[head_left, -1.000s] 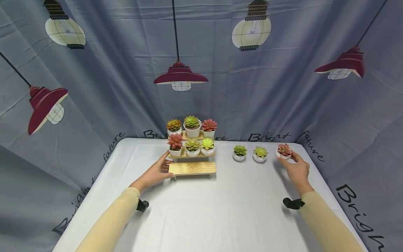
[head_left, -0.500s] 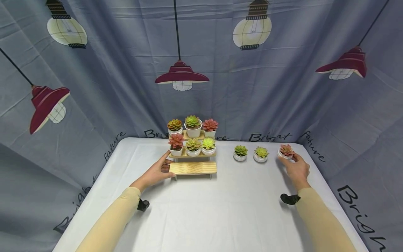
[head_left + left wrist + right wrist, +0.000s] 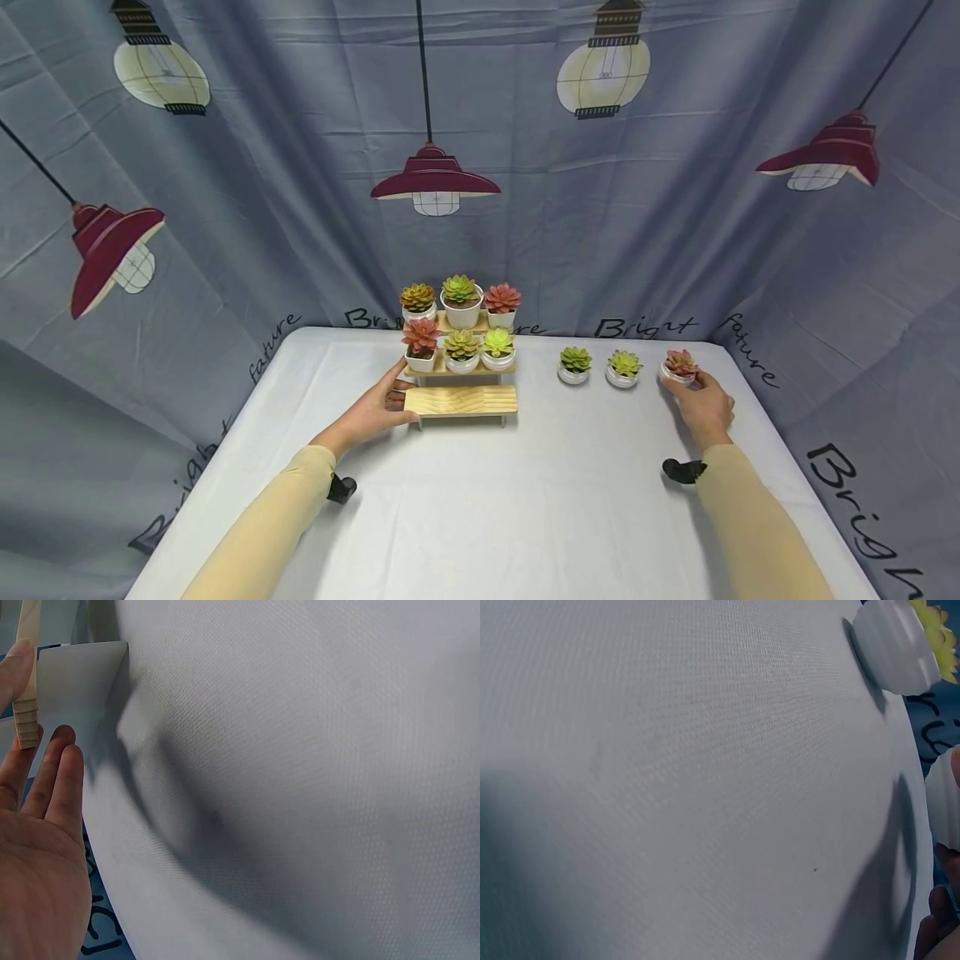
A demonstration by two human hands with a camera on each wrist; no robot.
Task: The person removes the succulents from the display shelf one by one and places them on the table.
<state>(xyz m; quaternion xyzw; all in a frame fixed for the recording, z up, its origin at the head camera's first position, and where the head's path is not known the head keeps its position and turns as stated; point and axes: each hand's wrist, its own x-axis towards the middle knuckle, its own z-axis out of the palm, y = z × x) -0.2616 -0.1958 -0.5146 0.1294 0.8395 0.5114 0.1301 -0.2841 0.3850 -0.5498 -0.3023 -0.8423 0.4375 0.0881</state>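
My left hand [image 3: 369, 414] grips the left end of the lowest board of a three-tier wooden plant stand [image 3: 461, 402], thumb on one face and fingers on the other. The left wrist view shows the board's end [image 3: 26, 712] between them. On the two upper tiers stand several small potted succulents, among them a red one [image 3: 422, 335] near my left fingers. At the right, my right hand [image 3: 705, 410] pinches the white pot of a reddish succulent [image 3: 681, 363]. In the right wrist view this white pot [image 3: 943, 802] hangs above the cloth, its plant out of frame.
Two green succulents in round white pots, a darker one [image 3: 574, 365] and a yellow-green one [image 3: 623, 368], stand between the plant stand and my right hand. A white cloth covers the table [image 3: 570, 500]. A grey printed curtain [image 3: 517, 233] hangs close behind it.
My right hand has lowered slightly with the reddish succulent, and the right forearm has swung a little to the left. The left hand keeps its hold on the stand.
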